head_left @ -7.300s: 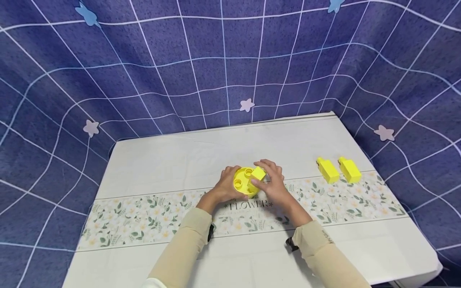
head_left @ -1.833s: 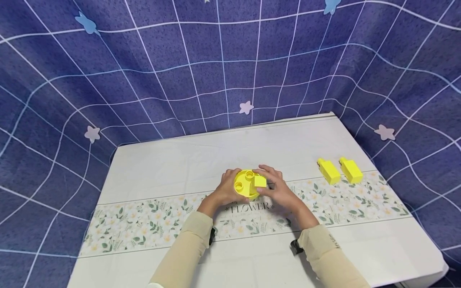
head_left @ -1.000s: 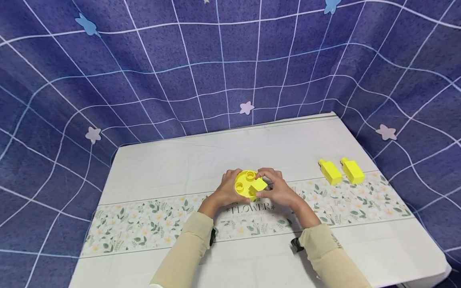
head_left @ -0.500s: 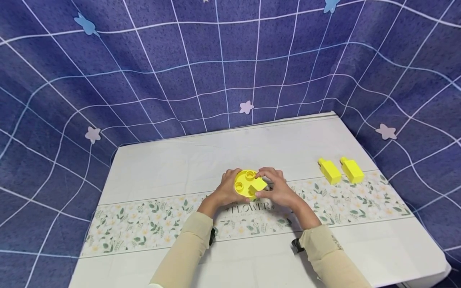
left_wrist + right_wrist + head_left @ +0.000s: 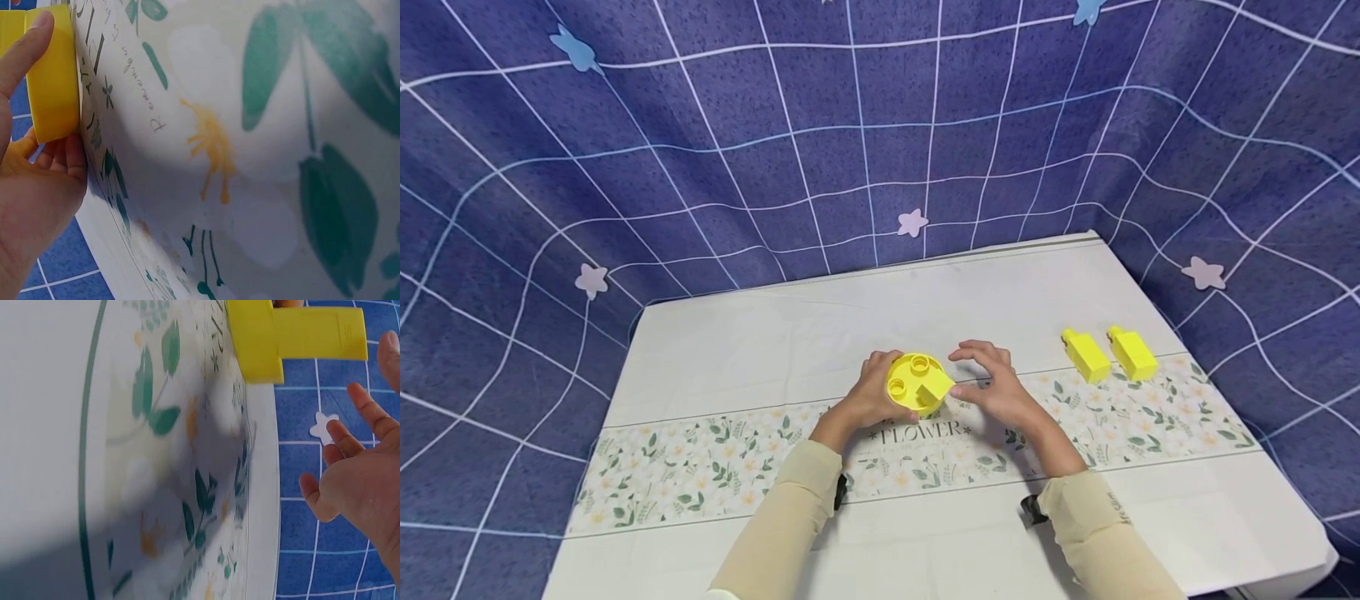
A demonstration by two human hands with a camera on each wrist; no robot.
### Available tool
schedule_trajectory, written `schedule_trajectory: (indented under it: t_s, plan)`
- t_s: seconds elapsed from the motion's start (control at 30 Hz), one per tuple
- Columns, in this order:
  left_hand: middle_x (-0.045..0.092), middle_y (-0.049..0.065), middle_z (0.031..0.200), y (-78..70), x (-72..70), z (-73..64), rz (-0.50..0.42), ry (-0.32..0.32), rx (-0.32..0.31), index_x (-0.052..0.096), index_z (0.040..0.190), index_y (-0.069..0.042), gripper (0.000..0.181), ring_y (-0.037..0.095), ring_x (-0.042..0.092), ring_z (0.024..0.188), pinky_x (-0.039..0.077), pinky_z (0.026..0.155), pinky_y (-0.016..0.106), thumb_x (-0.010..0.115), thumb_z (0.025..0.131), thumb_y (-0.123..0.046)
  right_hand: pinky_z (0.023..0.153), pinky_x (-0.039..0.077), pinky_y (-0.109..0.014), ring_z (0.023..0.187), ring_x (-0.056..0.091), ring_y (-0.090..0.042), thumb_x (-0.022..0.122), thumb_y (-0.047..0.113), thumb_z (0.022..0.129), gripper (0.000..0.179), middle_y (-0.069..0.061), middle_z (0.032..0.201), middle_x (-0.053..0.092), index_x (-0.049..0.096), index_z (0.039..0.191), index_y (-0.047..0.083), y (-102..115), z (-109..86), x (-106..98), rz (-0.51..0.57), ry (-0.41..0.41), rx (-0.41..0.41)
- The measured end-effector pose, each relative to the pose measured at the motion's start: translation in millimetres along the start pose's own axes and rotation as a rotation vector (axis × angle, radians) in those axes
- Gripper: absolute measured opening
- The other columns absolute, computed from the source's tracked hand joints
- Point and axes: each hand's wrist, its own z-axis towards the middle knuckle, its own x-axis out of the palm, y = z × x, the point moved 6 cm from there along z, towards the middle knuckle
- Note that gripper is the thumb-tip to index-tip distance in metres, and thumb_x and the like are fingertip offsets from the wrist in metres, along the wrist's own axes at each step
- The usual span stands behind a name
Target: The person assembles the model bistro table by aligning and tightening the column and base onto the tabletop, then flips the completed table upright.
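A round yellow base (image 5: 910,375) with raised round sockets lies at the middle of the table. My left hand (image 5: 869,393) grips its left side, thumb at the near edge; the left wrist view shows the thumb and curled fingers around the base's thick rim (image 5: 55,100). From the right part of the base a square yellow leg (image 5: 937,385) stands upright; in the right wrist view the leg (image 5: 322,334) projects straight off the base (image 5: 253,347). My right hand (image 5: 997,389) is just right of the leg, fingers and thumb spread apart, holding nothing.
Two more yellow legs (image 5: 1086,357) with round pegs at their ends lie side by side on the right of the white table (image 5: 775,333). A floral strip crosses the tabletop. A blue gridded curtain (image 5: 820,167) hangs behind and around the table.
My right hand turned the leg on the base, then let go and moved off to the right with its fingers parted. The left hand kept its grip on the base.
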Motion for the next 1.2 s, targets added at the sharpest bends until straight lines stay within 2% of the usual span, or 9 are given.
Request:
schedule_trajectory:
  t_s: [0.3, 0.57, 0.87, 0.97, 1.2]
  plan:
    - [0.036, 0.002, 0.138, -1.9, -1.8, 0.5, 0.027, 0.033, 0.030, 0.031, 0.150, -0.018, 0.114, 0.020, 0.032, 0.126, 0.031, 0.110, 0.044, 0.093, 0.056, -0.034, 0.103, 0.024, -0.062, 0.130, 0.022, -0.031, 0.072, 0.023, 0.087, 0.032, -0.009, 0.143, 0.041, 0.061, 0.117, 0.016, -13, -8.4, -25, 0.010, -0.090, 0.039]
    - [0.033, 0.001, 0.143, -4.2, -5.3, 2.8, 0.074, 0.069, 0.054, 0.029, 0.151, -0.018, 0.111, 0.020, 0.028, 0.132, 0.027, 0.111, 0.044, 0.092, 0.060, -0.031, 0.102, 0.024, -0.063, 0.131, 0.020, -0.034, 0.067, 0.022, 0.091, 0.031, -0.013, 0.144, 0.038, 0.058, 0.118, 0.010, -25, -18.5, -43, 0.003, -0.138, 0.075]
    - [0.031, 0.002, 0.145, -5.0, 3.2, 2.3, 0.052, 0.003, 0.016, 0.021, 0.154, -0.018, 0.122, 0.019, 0.028, 0.131, 0.028, 0.112, 0.042, 0.092, 0.057, -0.036, 0.104, 0.019, -0.061, 0.130, 0.022, -0.034, 0.068, 0.014, 0.089, 0.030, -0.015, 0.136, 0.044, 0.060, 0.115, 0.001, -36, -25.6, -64, -0.021, -0.324, 0.124]
    - [0.032, 0.002, 0.144, -7.3, 5.4, 2.7, 0.074, -0.018, 0.017, 0.023, 0.153, -0.018, 0.120, 0.019, 0.029, 0.129, 0.030, 0.110, 0.040, 0.092, 0.057, -0.038, 0.105, 0.018, -0.060, 0.130, 0.024, -0.034, 0.068, 0.013, 0.089, 0.028, -0.016, 0.135, 0.045, 0.061, 0.113, 0.002, -37, -27.2, -69, -0.033, -0.355, 0.142]
    - [0.034, 0.003, 0.139, -12.9, 4.8, 3.3, 0.101, -0.033, 0.042, 0.030, 0.150, -0.014, 0.113, 0.019, 0.031, 0.123, 0.033, 0.107, 0.039, 0.092, 0.058, -0.036, 0.105, 0.019, -0.060, 0.129, 0.023, -0.033, 0.066, 0.022, 0.091, 0.031, -0.014, 0.138, 0.042, 0.058, 0.117, 0.006, -43, -32.6, -77, -0.063, -0.371, 0.245]
